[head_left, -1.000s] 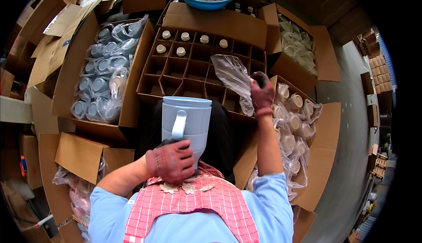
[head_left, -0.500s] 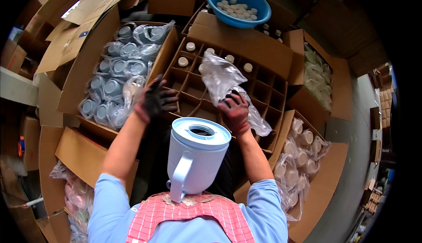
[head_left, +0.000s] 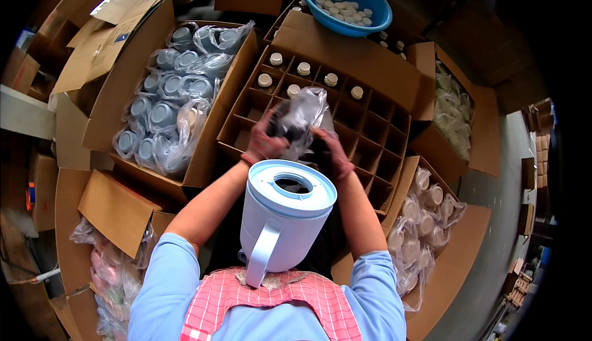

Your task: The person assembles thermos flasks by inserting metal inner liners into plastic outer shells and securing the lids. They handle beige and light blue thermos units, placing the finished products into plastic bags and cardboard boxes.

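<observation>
My left hand [head_left: 270,134], in a red and black glove, curls its fingers on a clear plastic bag [head_left: 307,116]. The bag's other side is gripped by my right hand [head_left: 333,151], gloved alike. Dark shapes show through the film, but I cannot make out whether anything is inside. Both hands are above the near part of a divided cardboard box [head_left: 382,168], where several white-capped bottles [head_left: 331,79] stand in the far cells. Close to my chest is a light blue jug [head_left: 280,230] with a side handle and a round opening in its top.
An open carton of light blue bagged containers [head_left: 163,115] stands at the left. At the right are cream bagged containers [head_left: 425,224] and a carton of greenish bagged items [head_left: 453,116]. Beyond the divided box is a blue basin [head_left: 382,17] of white caps. Pinkish bagged items [head_left: 111,273] lie lower left.
My left hand has moved right and closed on the plastic bag. The bag has been drawn nearer and bunched between both hands. The view has shifted slightly.
</observation>
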